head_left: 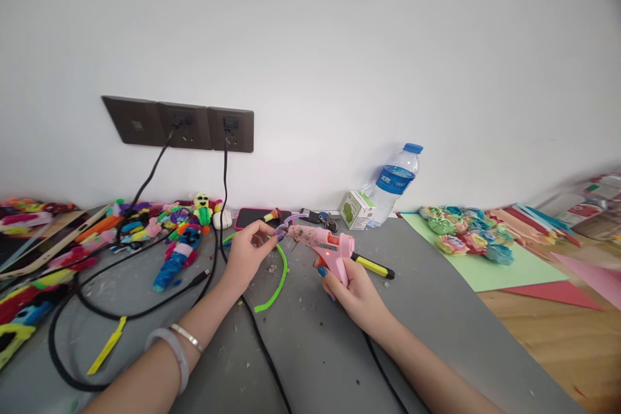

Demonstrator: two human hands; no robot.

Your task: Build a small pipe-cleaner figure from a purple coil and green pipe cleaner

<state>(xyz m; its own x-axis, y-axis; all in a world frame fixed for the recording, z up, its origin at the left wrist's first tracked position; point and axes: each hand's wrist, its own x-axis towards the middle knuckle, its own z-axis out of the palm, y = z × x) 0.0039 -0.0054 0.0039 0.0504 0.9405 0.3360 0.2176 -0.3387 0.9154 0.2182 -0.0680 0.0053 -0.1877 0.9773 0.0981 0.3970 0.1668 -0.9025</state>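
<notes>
My right hand [352,291] is wrapped round the handle of a pink glue gun [325,242], whose nozzle points left. Pinched in my left hand [252,252] is a small purple fuzzy piece [283,229], right at the nozzle. A bright green pipe cleaner [279,288] curves down to the table just right of my left hand. Behind the hands lie a dark phone with a pink edge [250,215] and some keys [328,223]. A yellow and black cutter [373,266] rests beyond my right hand.
Black cables [92,314] loop over the grey table [310,362] at left, near colourful pipe cleaner figures [177,265]. Against the wall lean a water bottle [392,187] and a small box [356,210]. Paper flowers [478,233] lie on green paper [478,275] at right.
</notes>
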